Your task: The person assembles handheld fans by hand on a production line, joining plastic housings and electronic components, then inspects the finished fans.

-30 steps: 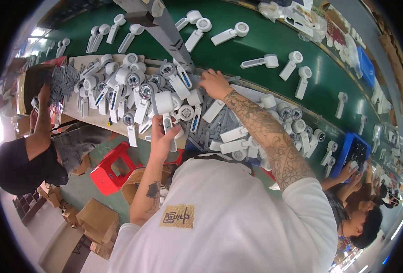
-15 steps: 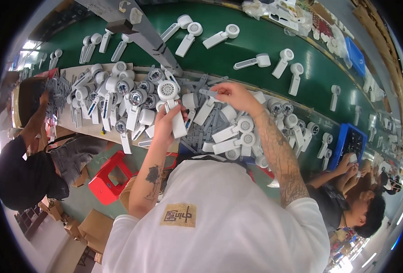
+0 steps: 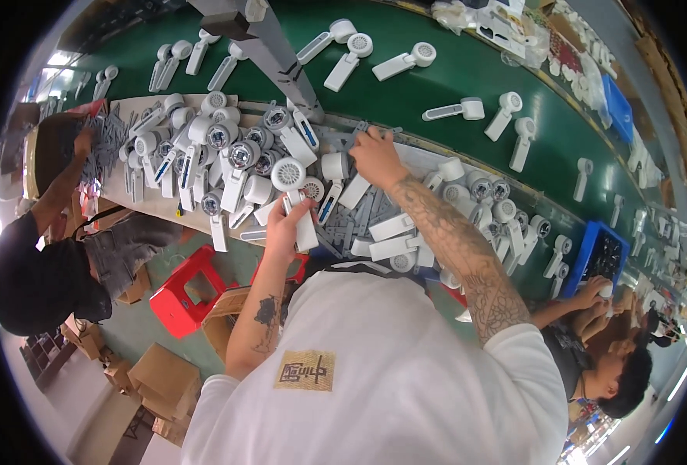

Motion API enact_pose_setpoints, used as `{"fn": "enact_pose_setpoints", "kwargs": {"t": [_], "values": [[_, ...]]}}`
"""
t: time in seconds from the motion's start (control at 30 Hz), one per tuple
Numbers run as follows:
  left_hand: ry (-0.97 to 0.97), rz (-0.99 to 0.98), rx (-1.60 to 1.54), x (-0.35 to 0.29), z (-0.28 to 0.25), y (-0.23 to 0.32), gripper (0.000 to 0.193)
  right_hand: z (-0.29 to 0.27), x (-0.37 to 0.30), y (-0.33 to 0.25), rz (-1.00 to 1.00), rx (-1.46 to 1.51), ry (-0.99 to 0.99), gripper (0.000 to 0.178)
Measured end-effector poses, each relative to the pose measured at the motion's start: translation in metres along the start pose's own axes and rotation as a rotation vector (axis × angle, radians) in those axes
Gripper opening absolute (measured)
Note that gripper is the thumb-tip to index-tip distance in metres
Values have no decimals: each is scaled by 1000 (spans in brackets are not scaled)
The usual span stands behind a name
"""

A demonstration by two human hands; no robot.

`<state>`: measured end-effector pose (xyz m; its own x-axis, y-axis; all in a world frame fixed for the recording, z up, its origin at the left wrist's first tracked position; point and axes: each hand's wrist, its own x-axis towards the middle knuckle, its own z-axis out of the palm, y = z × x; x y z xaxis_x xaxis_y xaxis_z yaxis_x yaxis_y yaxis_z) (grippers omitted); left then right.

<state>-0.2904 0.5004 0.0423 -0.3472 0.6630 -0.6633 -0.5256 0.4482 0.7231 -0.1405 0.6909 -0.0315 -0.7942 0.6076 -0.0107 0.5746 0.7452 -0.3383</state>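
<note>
My left hand [image 3: 288,226] is closed around the handle of a white handheld fan [image 3: 289,175], its round grille facing up. Farther right, my right hand [image 3: 378,161] reaches among grey plastic strips [image 3: 350,226], fingers curled downward near the back edge of the bench. The back of that hand hides whatever its fingertips pinch. Close to my left hand lies a white fan with a blue-lined open handle [image 3: 329,203]. Left of it, a heap of white fans [image 3: 218,138] includes several with open heads showing inner parts.
A green conveyor belt [image 3: 405,101] carries spaced-out fans behind the bench. A grey metal post [image 3: 281,54] rises at the bench's back edge. Co-workers sit on both sides. A blue bin [image 3: 585,256] stands right; a red stool [image 3: 188,291] and cardboard boxes [image 3: 165,380] are lower left.
My right hand has turned over and its fingers now curl down among the grey strips at the back. My left hand keeps hold of the fan. The whole view has shifted slightly.
</note>
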Motion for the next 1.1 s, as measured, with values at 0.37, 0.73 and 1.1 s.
{"fn": "enact_pose_setpoints", "kwargs": {"t": [0.37,0.73,1.1], "values": [[-27,6,17,6,-4,3,30,-32,42,39,-114,245,-411,7],[-246,63,-97,38,58,36,33,-106,-25,3,304,1157,-265,23],[-483,-19,-84,34,81,18,51,-102,-86,-37,446,1258,144,22]]}}
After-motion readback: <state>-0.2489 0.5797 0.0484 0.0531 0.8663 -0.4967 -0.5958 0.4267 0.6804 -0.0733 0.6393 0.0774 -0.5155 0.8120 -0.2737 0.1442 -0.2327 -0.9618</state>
